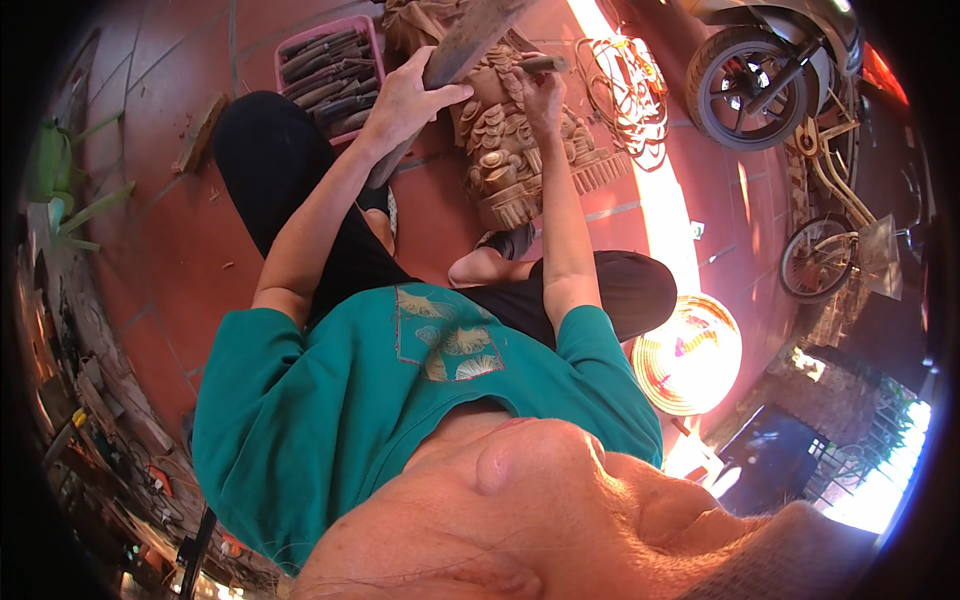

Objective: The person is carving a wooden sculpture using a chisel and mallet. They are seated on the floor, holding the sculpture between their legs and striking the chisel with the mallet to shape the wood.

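A carved wooden figure (500,165), covered in rounded coin-like shapes with a ridged base, lies on the floor in front of my crossed legs. My left hand (402,100) is closed round the narrower part of a long wooden mallet (470,42), whose thick end slants up to the right over the carving. Over the right side of the carving, my right hand (543,100) grips a chisel (545,64) by its wooden handle; its blade is hidden. Left of the carving stands a pink basket (283,50) full of dark-handled tools (325,75).
A coiled cord (630,100) lies right of the carving. Farther right stand a motorbike (750,85) and a bicycle (820,258). A round woven hat (688,355) rests by my right knee. Left are a wood block (200,133) and a green chair (60,180).
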A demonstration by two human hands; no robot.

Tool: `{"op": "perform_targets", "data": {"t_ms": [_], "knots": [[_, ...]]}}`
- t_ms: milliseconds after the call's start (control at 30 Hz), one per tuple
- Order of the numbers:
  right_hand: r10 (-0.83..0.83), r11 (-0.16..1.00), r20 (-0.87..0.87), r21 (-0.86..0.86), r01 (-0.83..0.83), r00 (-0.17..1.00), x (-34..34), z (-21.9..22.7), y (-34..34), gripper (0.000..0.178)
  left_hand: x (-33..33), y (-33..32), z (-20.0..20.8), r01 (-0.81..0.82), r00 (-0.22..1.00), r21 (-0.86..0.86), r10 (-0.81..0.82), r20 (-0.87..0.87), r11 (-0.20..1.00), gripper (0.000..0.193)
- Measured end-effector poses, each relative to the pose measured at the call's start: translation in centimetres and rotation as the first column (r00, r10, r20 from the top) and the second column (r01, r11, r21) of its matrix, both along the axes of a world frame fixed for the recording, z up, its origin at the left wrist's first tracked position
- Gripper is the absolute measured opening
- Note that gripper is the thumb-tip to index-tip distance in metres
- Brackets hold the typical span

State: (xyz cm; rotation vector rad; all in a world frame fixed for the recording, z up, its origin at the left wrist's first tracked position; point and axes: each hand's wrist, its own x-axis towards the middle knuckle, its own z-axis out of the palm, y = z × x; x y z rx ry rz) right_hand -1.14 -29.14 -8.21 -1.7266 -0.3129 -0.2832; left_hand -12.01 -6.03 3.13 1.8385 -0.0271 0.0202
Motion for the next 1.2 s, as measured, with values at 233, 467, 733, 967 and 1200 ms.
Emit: {"op": "perform_targets", "data": {"t_ms": [233,467,733,967,1200], "knots": [[0.025,0.996,-0.002,0.083,-0.025,1.000,0.1,-0.8,0.4,0.032,0.1,0.2,-0.3,0.004,1.000,-0.022,-0.004,-0.011,1.000,0.053],[-0.010,1.000,0.060,0.030,0.008,0.998,0.5,-1.0,1.1,0.033,0.1,0.3,0.0,0.026,0.999,0.011,-0.026,-0.041,1.000,0.069],[-0.064,0.994,0.162,-0.081,0.078,0.985,1.3,-1.6,1.4,0.034,0.1,-0.7,-1.8,-0.068,0.956,0.136,0.026,0.293,0.988,0.059],[-0.054,0.997,0.209,-0.042,0.064,0.976,1.1,-1.3,1.8,0.025,0.0,-0.9,-2.8,0.047,0.983,0.381,-0.111,0.147,0.923,0.066],[-0.007,0.999,0.180,-0.050,0.016,0.984,1.2,-1.5,1.4,0.028,-0.3,-1.5,-2.0,0.010,0.951,0.327,-0.110,0.290,0.945,0.066]]}}
